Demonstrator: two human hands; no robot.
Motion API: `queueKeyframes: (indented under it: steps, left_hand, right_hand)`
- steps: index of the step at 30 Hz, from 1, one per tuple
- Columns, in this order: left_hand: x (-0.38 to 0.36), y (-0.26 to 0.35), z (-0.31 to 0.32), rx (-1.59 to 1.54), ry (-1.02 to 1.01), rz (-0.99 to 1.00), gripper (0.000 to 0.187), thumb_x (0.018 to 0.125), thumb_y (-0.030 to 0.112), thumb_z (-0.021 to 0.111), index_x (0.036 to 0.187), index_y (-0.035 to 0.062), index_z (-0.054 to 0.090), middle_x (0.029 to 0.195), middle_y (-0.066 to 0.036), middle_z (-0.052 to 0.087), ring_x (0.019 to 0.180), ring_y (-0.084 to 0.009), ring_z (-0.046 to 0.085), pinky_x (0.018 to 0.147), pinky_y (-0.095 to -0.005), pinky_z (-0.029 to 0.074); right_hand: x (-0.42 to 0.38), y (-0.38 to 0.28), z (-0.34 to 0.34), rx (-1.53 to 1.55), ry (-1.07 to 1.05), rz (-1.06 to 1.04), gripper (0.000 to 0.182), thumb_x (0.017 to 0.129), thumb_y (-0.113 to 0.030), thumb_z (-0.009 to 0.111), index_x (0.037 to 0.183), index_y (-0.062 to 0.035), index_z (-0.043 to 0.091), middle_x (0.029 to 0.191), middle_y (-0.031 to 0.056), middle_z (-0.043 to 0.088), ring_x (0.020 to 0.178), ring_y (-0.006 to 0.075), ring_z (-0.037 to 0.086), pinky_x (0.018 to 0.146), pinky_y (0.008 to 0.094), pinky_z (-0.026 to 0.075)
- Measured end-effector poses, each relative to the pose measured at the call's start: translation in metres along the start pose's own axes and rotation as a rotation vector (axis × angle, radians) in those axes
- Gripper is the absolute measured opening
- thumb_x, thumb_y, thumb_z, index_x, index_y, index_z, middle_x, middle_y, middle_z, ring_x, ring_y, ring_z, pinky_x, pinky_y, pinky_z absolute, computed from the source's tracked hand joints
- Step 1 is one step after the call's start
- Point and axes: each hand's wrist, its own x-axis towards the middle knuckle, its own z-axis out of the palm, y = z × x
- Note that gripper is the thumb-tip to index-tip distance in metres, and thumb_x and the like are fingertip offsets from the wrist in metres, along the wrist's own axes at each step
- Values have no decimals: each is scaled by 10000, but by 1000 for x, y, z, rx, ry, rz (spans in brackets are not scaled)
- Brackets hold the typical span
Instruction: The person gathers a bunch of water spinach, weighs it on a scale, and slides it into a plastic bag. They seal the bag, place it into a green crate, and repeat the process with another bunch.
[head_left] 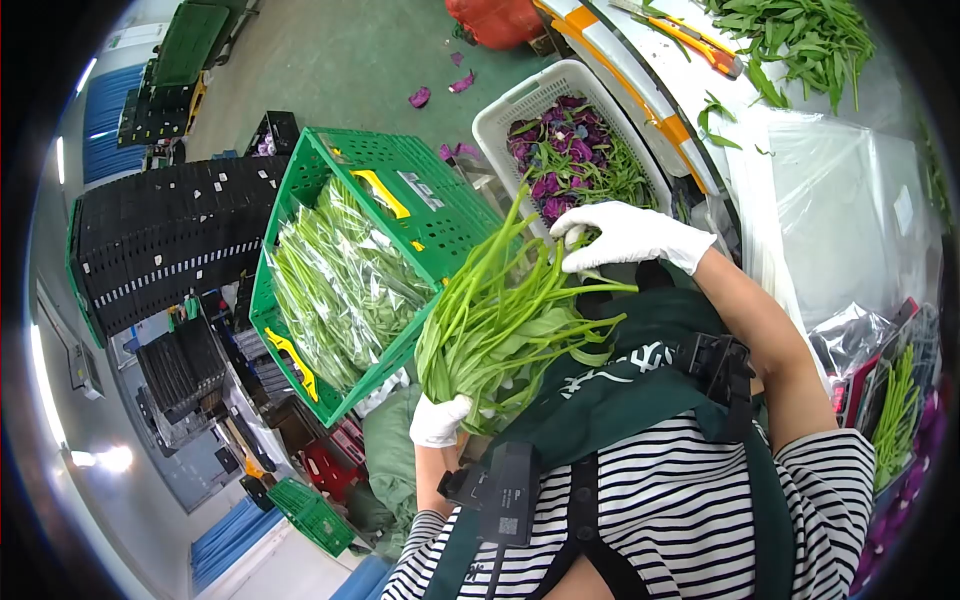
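Observation:
A bunch of leafy greens with long pale-green stems (pixel 490 320), like water spinach, lies across the front of my dark green apron (pixel 610 375). My left hand (pixel 440 420), in a white glove, is closed around the leafy lower end of the bunch. The stems fan up and to the right. My right hand (pixel 630 238), also gloved in white, is beside the upper stems with its fingers curved and the thumb apart from them. A bit of green shows behind the gap. Whether the fingertips touch a stem is hard to make out.
A green crate (pixel 365 390) at left holds bagged greens (pixel 340 280). Beyond my right hand, a white basket (pixel 490 125) contains purple and green leaf scraps. On the right-hand table lie loose greens (pixel 800 40), a yellow-orange cutter (pixel 700 45) and clear plastic bags (pixel 850 200). Purple leaves dot the floor.

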Motion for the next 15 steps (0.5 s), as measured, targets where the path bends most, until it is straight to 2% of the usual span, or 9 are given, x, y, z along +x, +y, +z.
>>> queueKeyframes:
  steps: [4,7,8,9,10,12,13,14,15]
  left_hand:
    - [6,7,16,7,-11,69,858,653,335,827,1316,-26,420,1139,-192,603,889,-256,650,612,-297,549]
    - [7,9,20,13,19,74,852,650,374,818,1299,-25,435,1105,-199,614,845,-249,657,582,-276,535]
    - [7,10,23,-14,57,104,847,645,366,822,1293,-25,440,1093,-200,617,823,-249,657,571,-272,530]
    - [6,9,17,-1,63,90,798,662,348,811,1271,-30,458,1088,-183,620,812,-249,648,627,-296,538]
    - [7,8,21,-1,64,91,798,662,348,811,1271,-30,458,1088,-183,620,812,-249,648,627,-296,538]
    - [8,9,35,-179,98,186,735,686,322,798,1249,-26,478,1085,-161,621,817,-246,640,704,-334,541]
    - [6,12,36,-211,128,169,690,699,284,791,1243,-13,487,1090,-147,621,844,-252,639,769,-368,533]
    - [5,10,33,-212,130,170,690,699,284,791,1243,-13,487,1090,-147,621,844,-252,639,769,-368,533]
    - [5,7,29,-207,149,145,698,691,280,797,1245,-10,486,1089,-149,621,842,-253,639,751,-358,537]
  right_hand:
    - [-2,-2,-2,-19,-83,-65,346,807,-241,704,1039,2,623,944,92,633,873,156,628,782,287,488]
    - [6,19,6,40,170,-197,181,822,-221,656,868,-46,665,761,75,639,751,165,627,709,310,486]
    - [11,27,7,38,168,-199,181,822,-221,656,868,-46,665,761,75,639,751,165,627,709,310,486]
    - [15,33,5,-232,299,-199,196,819,-263,638,842,-69,660,775,92,640,758,218,622,694,340,480]
    - [18,37,2,-502,429,-195,215,817,-304,621,817,-92,654,788,108,640,765,271,616,679,370,474]
    - [18,42,-5,-464,453,-156,227,827,-320,593,781,-101,633,786,103,637,777,298,606,674,404,466]
    - [19,46,-6,-421,544,-114,221,827,-318,593,792,-105,640,784,110,635,773,301,606,673,402,466]
    - [19,50,-8,-376,632,-71,216,827,-316,594,802,-108,646,781,118,633,770,303,606,673,399,465]
    - [22,53,-14,-315,539,50,306,853,-388,590,873,-94,673,808,105,655,776,260,621,705,373,472]
